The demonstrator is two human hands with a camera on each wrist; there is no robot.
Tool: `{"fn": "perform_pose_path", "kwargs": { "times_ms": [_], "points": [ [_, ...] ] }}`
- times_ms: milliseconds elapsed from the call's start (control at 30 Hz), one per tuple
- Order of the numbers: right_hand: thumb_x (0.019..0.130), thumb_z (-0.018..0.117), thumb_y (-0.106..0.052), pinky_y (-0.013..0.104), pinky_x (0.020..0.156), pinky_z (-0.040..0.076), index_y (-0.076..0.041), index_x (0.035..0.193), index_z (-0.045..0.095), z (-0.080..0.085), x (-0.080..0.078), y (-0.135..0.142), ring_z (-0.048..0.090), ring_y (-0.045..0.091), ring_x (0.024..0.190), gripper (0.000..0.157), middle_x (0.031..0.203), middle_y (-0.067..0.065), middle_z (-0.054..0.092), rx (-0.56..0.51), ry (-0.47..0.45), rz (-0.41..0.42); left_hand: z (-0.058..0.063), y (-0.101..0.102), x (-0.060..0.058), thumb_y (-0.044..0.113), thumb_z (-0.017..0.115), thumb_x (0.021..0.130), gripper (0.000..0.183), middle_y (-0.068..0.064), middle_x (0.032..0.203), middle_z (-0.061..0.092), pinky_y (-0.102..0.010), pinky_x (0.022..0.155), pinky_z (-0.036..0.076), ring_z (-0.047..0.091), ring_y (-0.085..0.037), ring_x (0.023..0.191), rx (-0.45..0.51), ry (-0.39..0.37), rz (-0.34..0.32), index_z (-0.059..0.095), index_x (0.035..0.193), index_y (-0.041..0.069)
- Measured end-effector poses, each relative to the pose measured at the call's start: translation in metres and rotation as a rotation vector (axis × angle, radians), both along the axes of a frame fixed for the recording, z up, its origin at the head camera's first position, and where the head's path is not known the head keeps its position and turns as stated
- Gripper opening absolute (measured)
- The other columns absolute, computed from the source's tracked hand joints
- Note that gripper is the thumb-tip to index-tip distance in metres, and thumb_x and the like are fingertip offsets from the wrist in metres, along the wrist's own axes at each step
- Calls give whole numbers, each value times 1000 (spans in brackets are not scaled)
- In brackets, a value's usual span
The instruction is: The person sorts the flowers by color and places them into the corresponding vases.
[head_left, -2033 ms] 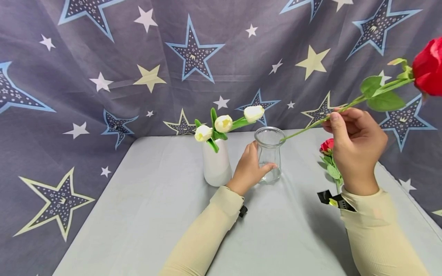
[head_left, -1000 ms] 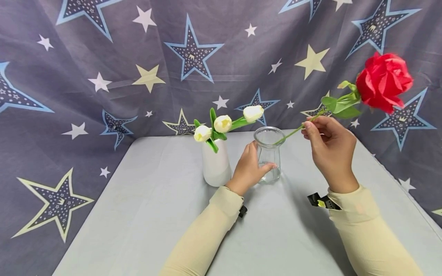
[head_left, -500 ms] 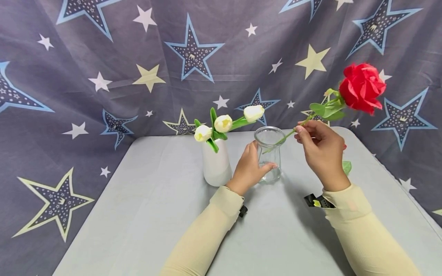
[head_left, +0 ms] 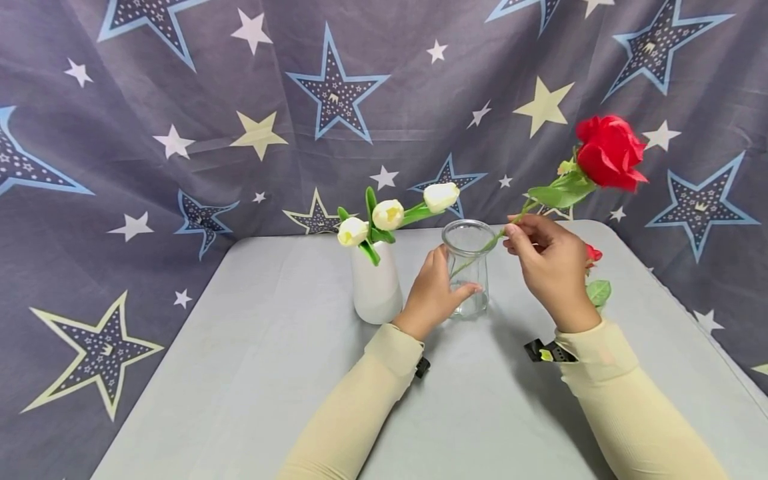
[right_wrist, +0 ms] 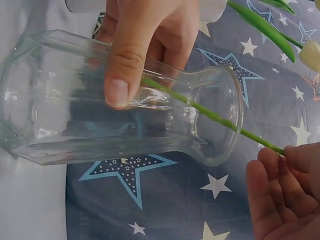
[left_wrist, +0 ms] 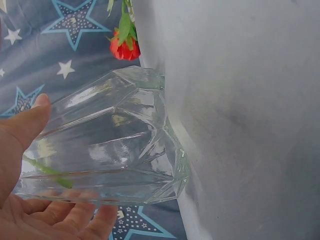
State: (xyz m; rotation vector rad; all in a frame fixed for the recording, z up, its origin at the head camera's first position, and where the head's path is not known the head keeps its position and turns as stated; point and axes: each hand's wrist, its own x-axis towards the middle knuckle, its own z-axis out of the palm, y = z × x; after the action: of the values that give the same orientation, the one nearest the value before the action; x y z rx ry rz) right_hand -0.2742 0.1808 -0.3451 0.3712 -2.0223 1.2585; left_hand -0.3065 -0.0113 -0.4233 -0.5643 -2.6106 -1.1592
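The left hand [head_left: 437,293] fills the gap between white vase [head_left: 377,287] and glass jar [head_left: 474,297], below a leaning tulip [head_left: 441,197]. The rose stem [right_wrist: 210,115] slants through the jar's mouth at the right; the right hand [head_left: 555,267] bars that side. Free table [head_left: 270,340] lies left of the vase and between the sleeves [head_left: 357,407].

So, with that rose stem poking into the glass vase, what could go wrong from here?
The rose leans far out past the rim, so the glass vase might tip if the left hand lets go.

The stem ends short of the vase's bottom, so it could slide or swing if the right hand loosens its pinch.

The white vase of tulips stands close by the left hand and might get knocked.
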Motion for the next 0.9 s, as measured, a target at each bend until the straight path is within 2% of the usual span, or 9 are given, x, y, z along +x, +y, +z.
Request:
{"fn": "perform_pose_path", "kwargs": {
  "times_ms": [233, 467, 667, 800, 900],
  "points": [
    [98, 74, -20, 10, 67, 53, -12, 115, 79, -3, -1, -3, 69, -4, 73, 20, 90, 13, 78, 29, -15, 0, 1, 0, 1, 44, 83, 87, 97, -13, 151, 45, -40, 113, 46, 50, -25, 140, -3, -16, 2, 28, 159, 8],
    [99, 72, -21, 11, 67, 54, -13, 115, 79, -7, -4, -5, 71, 3, 72, 19, 93, 7, 78, 37, -34, 14, 0, 0, 0, 40, 84, 87, 96, -13, 151, 46, -41, 113, 46, 50, -25, 140, 13, -19, -4, 29, 159, 9],
    [103, 67, -26, 11, 68, 55, -8, 111, 79, -10, -6, -7, 72, 8, 74, 23, 98, 7, 78, 49, -60, 35, 0, 0, 0, 41, 84, 87, 96, -13, 150, 46, -39, 113, 46, 50, -24, 139, 11, -8, -5, 30, 158, 8],
    [102, 68, -30, 10, 66, 54, -9, 108, 79, -12, -7, -8, 70, 2, 73, 25, 93, 6, 77, 79, -64, 10, 0, 0, -1, 44, 83, 87, 96, -12, 149, 47, -38, 113, 46, 51, -24, 138, -2, 1, -5, 30, 158, 8],
    [101, 69, -32, 10, 65, 52, -12, 108, 81, -13, -8, -8, 70, 3, 72, 24, 93, 5, 78, 97, -73, -18, -1, -1, -1, 45, 82, 88, 96, -12, 149, 46, -38, 113, 45, 50, -24, 139, -7, 0, -7, 29, 159, 9]
  ]
}}
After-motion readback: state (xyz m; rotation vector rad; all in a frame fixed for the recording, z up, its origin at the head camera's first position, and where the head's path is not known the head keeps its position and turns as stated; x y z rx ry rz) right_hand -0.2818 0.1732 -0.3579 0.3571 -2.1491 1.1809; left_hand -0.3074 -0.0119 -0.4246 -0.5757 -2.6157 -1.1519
